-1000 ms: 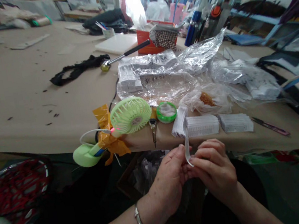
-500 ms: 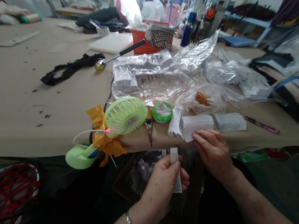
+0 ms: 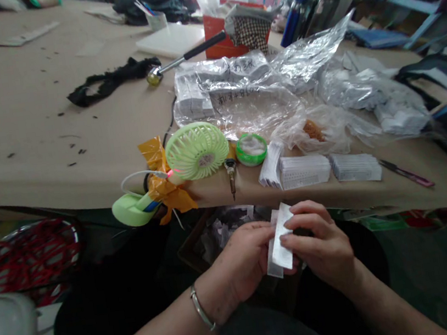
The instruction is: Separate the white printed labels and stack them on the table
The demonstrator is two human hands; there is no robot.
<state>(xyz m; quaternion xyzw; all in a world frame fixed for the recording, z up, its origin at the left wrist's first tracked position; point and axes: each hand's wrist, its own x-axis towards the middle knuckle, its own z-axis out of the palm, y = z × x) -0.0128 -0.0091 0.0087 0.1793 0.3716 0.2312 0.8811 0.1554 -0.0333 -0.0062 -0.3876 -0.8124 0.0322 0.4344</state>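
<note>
Over my lap, just below the table edge, my left hand (image 3: 246, 256) pinches a narrow white label strip (image 3: 274, 267) between thumb and fingers. A second white label (image 3: 284, 238) lies partly over it, gripped by the fingertips of my right hand (image 3: 323, 242). The two strips overlap at a slight tilt. On the table edge above, fanned white labels stand in a left stack (image 3: 272, 166), a printed middle stack (image 3: 305, 171) and a right stack (image 3: 355, 167). My palms are mostly hidden from view.
A green clip fan (image 3: 197, 150), taped to the edge, stands beside a pointed tool resembling a soldering iron (image 3: 231, 174) and a green round tub (image 3: 251, 150). Plastic bags (image 3: 257, 110) lie behind. Purple-handled tweezers or a cutter (image 3: 407, 174) rest at right. Below, a box holds scraps (image 3: 224, 228).
My right hand has left the middle label stack with a label and come down to my left hand, laying it over the strip there. The view has tilted downward.
</note>
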